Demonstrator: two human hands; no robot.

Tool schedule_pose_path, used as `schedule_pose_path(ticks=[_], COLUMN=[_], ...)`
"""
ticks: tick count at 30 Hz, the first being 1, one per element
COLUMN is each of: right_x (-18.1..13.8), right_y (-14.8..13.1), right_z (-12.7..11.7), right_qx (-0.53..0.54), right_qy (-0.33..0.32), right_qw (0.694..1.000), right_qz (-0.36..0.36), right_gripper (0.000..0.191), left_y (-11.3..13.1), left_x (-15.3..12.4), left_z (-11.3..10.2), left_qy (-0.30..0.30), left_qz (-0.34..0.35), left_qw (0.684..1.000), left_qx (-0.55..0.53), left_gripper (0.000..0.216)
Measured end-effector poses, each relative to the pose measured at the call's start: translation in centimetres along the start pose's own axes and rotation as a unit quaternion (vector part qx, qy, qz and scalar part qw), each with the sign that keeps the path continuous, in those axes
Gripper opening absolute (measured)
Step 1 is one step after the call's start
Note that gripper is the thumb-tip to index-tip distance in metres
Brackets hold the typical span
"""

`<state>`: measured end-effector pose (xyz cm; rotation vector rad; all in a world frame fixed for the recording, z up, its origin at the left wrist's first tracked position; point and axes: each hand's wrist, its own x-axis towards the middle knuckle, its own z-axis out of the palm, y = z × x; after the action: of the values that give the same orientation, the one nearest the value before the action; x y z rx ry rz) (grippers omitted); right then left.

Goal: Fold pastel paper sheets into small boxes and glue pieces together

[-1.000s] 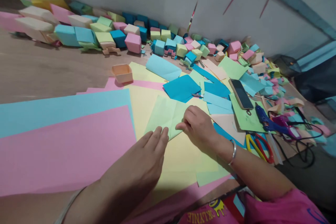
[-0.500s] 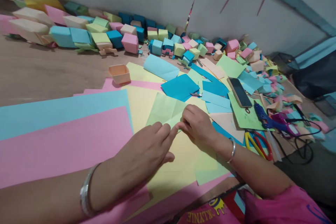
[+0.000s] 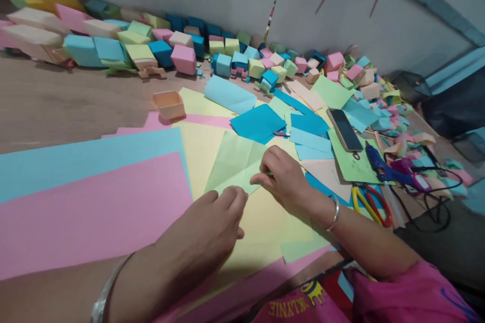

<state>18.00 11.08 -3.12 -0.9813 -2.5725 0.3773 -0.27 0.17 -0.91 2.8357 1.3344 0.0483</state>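
A light green sheet of paper (image 3: 233, 161) with crease lines lies in front of me on larger pale yellow sheets (image 3: 271, 217). My left hand (image 3: 212, 219) is at its near left edge, fingers curled down on it and thumb apart below. At the paper's right corner, my right hand (image 3: 284, 176) is closed, thumb and bent fingers pinching the edge. Its fingertips are partly hidden behind the hand. Dark blue paper (image 3: 259, 123) lies just beyond the green sheet.
Many small folded paper boxes (image 3: 184, 59) line the wall. An open peach paper box (image 3: 168, 105) stands left of centre. Pink sheets (image 3: 98, 212) spread left. At right are a phone (image 3: 344, 130), a blue glue gun (image 3: 386, 169) with a cord, and red-and-yellow-handled scissors (image 3: 371, 205).
My left hand has moved down and left, away from my right hand, along the green paper's near edge. My right hand stays at the right corner. The view has shifted slightly.
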Motion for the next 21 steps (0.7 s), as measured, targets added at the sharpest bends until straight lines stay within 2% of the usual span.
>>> schedule_pose_path(ticks=[6, 12, 15, 18, 20, 21], right_x=[-0.2, -0.4, -0.6, -0.5, -0.4, -0.3], right_y=[-0.2, 1.8, 2.5, 2.7, 2.9, 3.0], right_z=[-0.5, -2.2, -2.8, -3.2, -3.4, -3.4], right_qx=[0.019, -0.034, -0.027, -0.005, -0.018, -0.033], right_qy=[-0.026, -0.044, -0.062, -0.070, -0.042, -0.024], right_qw=[0.999, 0.997, 0.996, 0.996, 0.998, 0.998], right_qz=[0.002, 0.052, 0.063, 0.057, 0.049, 0.041], right_gripper=[0.042, 0.045, 0.037, 0.021, 0.008, 0.011], left_y=[-0.2, -0.3, -0.2, -0.3, -0.5, -0.7], left_x=[-0.1, 0.1, 0.2, 0.1, 0.1, 0.2], left_z=[-0.1, -0.4, -0.3, -0.1, 0.0, 0.0], left_qy=[0.005, -0.018, -0.026, 0.008, 0.027, 0.033], left_qz=[0.020, 0.005, -0.007, 0.003, 0.010, 0.010], left_qw=[1.000, 1.000, 0.999, 1.000, 0.999, 0.998], left_qx=[0.019, -0.025, -0.032, -0.020, -0.033, -0.048], left_gripper=[0.016, 0.008, 0.014, 0.032, 0.030, 0.025])
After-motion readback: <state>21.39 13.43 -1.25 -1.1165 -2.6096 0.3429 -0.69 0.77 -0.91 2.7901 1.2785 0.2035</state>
